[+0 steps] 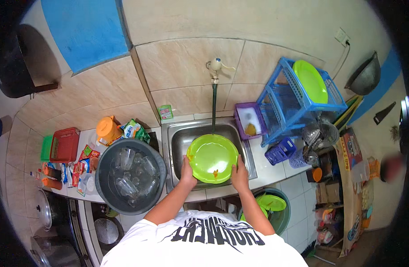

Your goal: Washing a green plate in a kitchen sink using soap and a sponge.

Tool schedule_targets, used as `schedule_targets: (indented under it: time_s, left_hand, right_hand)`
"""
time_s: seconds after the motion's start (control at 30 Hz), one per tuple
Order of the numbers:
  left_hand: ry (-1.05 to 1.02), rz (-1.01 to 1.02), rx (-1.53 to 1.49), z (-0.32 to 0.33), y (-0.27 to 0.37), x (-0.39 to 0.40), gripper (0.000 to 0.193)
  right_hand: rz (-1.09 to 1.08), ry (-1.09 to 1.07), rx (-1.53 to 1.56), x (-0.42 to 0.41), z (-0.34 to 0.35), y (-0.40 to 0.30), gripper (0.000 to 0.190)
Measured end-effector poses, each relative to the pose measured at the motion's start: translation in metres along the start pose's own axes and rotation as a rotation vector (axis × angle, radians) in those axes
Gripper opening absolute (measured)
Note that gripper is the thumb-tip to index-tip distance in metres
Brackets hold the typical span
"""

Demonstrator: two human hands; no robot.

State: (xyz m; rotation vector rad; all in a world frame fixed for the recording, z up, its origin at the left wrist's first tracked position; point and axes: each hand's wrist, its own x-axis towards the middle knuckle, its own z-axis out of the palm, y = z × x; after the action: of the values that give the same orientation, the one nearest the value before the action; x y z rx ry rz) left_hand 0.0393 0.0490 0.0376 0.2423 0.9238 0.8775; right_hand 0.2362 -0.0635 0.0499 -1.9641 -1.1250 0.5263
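Both hands hold a lime-green plastic plate point(214, 157) level over a stainless steel sink point(178, 140). My left hand point(188, 172) grips its left rim and my right hand point(240, 173) its right rim; fingers under the plate are hidden. Orange-yellow marks show near its front and left edges. A dark green hose point(214, 106) hangs from the wall faucet point(216, 65) down to the plate's far edge. Right of the sink, a purple basin point(236, 116) holds whitish liquid and a yellowish sponge-like thing.
Left of the sink stands a grey tub point(99, 177) of clear cups. A blue plastic rack point(284, 125) at right bears another green plate point(310, 81). Below the counter edge, a green tub point(284, 223) holds green plates. Packets, an orange pitcher point(107, 128) and a red basket point(65, 143) line the left counter.
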Motion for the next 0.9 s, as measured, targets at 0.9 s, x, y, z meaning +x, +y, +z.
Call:
schedule_targets:
  time_s: [0.9]
  left_hand:
    - [0.135,0.172,-0.004,0.004,-0.006,0.091,0.061]
  right_hand:
    - [-0.625,-0.676,-0.524,0.075,0.088,-0.033,0.061]
